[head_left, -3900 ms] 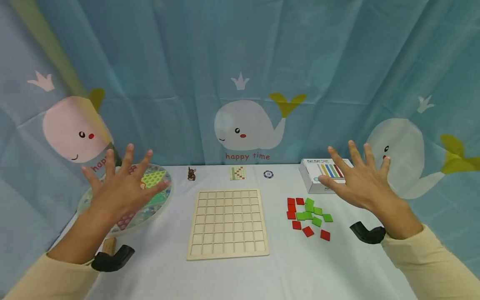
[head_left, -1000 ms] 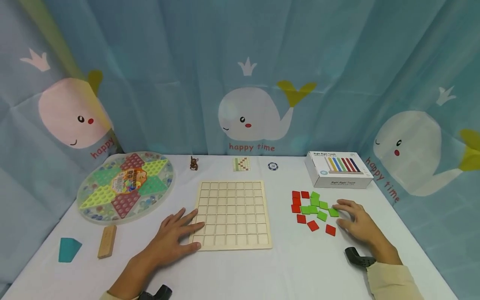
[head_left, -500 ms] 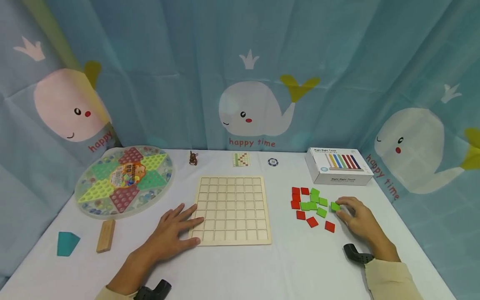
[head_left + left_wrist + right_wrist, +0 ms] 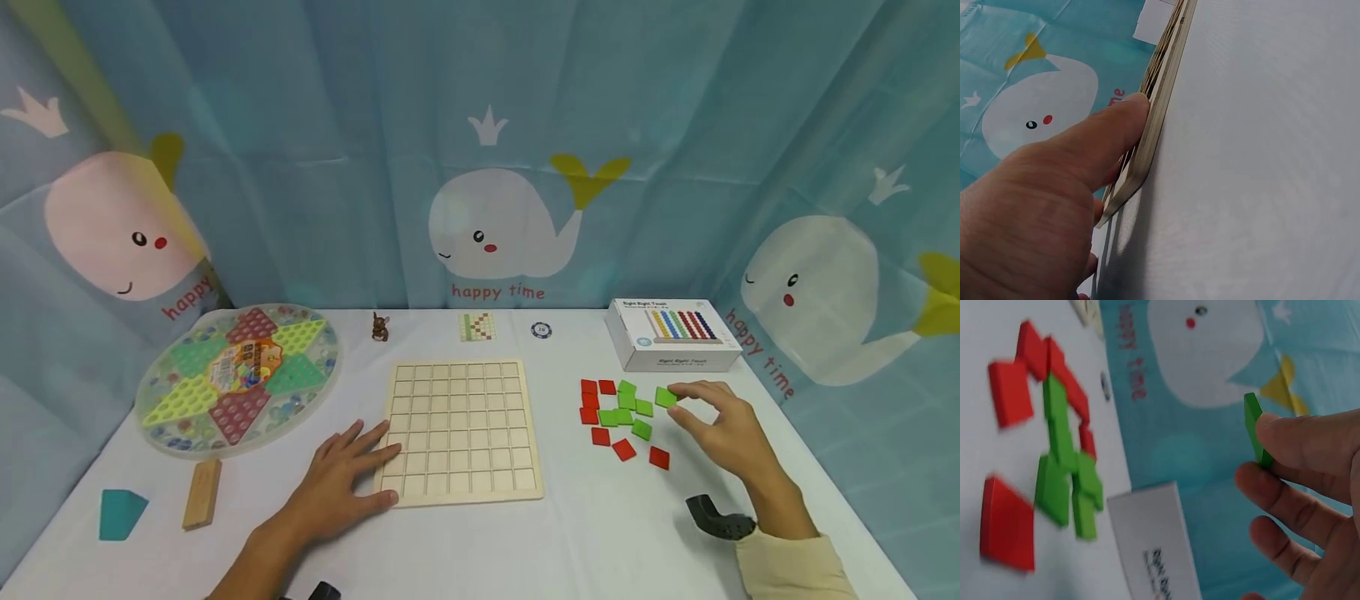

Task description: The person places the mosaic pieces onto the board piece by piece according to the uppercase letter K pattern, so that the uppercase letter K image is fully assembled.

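A wooden grid board [image 4: 459, 431] with empty square cells lies in the middle of the white table. My left hand [image 4: 347, 475] rests flat at its front left corner, thumb against the board's edge [image 4: 1147, 147]. To the right lies a loose pile of red and green square tiles [image 4: 619, 417]. Just above that pile my right hand [image 4: 716, 425] pinches one green tile [image 4: 665, 397] between thumb and fingertips, lifted off the table; the same green tile [image 4: 1255, 434] shows edge-on in the right wrist view.
A round Chinese checkers set [image 4: 236, 377] sits at the far left, with a wooden block [image 4: 202, 493] and a teal block [image 4: 120, 512] in front of it. A white abacus box [image 4: 670, 335], a small card [image 4: 477, 327], a chip [image 4: 542, 330] and a brown figurine [image 4: 380, 327] line the back.
Both hands came down from raised to the table. The right hand took hold of a green tile at the pile's right edge and lifted it. The left hand stays on the board's corner.
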Action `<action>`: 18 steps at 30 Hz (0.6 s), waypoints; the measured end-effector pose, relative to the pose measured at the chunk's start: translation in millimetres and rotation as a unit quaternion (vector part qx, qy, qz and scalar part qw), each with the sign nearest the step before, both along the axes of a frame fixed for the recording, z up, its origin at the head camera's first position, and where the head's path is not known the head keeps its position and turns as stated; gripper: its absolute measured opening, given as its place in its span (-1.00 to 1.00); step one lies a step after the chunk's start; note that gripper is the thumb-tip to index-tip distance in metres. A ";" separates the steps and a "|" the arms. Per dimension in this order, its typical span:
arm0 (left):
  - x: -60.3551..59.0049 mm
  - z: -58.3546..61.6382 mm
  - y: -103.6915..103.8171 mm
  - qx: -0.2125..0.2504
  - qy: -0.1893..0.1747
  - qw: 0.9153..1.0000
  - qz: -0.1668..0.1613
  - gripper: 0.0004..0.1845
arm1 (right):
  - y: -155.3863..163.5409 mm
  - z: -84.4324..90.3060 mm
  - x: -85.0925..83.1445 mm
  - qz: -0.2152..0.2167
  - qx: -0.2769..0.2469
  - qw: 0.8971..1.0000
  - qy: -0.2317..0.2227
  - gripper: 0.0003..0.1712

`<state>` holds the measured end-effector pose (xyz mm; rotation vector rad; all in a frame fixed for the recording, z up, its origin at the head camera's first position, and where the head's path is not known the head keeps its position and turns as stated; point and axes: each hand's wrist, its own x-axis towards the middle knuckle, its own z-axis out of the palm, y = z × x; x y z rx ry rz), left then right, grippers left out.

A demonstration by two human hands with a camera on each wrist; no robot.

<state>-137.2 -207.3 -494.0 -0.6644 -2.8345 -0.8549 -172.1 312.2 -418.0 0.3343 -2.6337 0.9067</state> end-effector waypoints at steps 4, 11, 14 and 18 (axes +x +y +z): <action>1.2 1.6 1.5 0.001 -0.013 1.000 0.005 -0.32 | -16.5 14.7 1.7 0.022 0.005 0.999 0.028 -0.64; 1.3 4.3 1.7 -0.007 -0.020 1.000 0.010 -0.29 | -46.8 33.2 -3.1 0.051 -0.011 0.998 0.042 -0.63; 1.4 3.9 1.7 -0.006 -0.023 1.000 0.013 -0.28 | -63.2 42.5 -7.8 0.069 -0.019 0.996 0.044 -0.63; 1.7 3.2 2.2 -0.004 -0.028 0.999 0.016 -0.27 | -86.2 51.5 -15.5 0.094 -0.033 0.994 0.036 -0.64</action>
